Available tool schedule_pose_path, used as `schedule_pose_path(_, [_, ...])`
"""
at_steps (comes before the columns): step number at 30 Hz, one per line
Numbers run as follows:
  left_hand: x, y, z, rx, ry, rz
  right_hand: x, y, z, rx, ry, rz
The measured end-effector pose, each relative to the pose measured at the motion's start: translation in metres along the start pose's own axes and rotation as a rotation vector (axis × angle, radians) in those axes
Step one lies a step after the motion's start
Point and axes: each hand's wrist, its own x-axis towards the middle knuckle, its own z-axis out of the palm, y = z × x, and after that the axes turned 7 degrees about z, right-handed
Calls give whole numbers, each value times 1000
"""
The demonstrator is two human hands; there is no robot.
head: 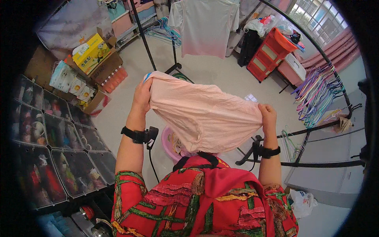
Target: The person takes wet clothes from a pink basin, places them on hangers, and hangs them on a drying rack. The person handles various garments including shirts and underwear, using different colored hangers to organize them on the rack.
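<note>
A pale pink cloth garment [207, 109] is stretched out between my two hands in front of me. My left hand [142, 96] grips its upper left corner, where a small blue patch shows, perhaps the top of a hanger or a tag. My right hand [268, 116] is closed on its right edge. An opening in the fabric shows at the lower left of the garment. Beneath it, partly hidden, a pink plastic basin [168, 145] with clothes inside stands on the floor. Past the garment, a white-and-pink T-shirt [205, 29] hangs from a black rack.
Many plastic hangers [318, 94] hang on the curved black rack [322, 56] at right. Clear-door storage cubes [71, 133] line the left, beside cardboard boxes [103, 63] and bottles of orange drink [115, 80]. A red drawer unit [263, 59] stands at the back right.
</note>
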Motion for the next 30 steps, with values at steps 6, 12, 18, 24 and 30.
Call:
schedule_pose_path(6, [-26,32,43,-406,-216,-208,6,-13,26,-333,181,-319])
schedule_pose_path(12, [-48,40,104,-410,-198,-221,-72,-41,99,-250,-390,-825])
schedule_pose_path(18, [-36,24,114,-335,-195,-281,-97,-106,142,86,-470,-883])
schedule_pose_path(24, [-6,12,91,-258,-343,-291,-71,-126,168,-239,-430,-1179])
schedule_pose_path(30, [-2,-5,74,17,-345,-306,-65,-135,178,-332,-376,-1181])
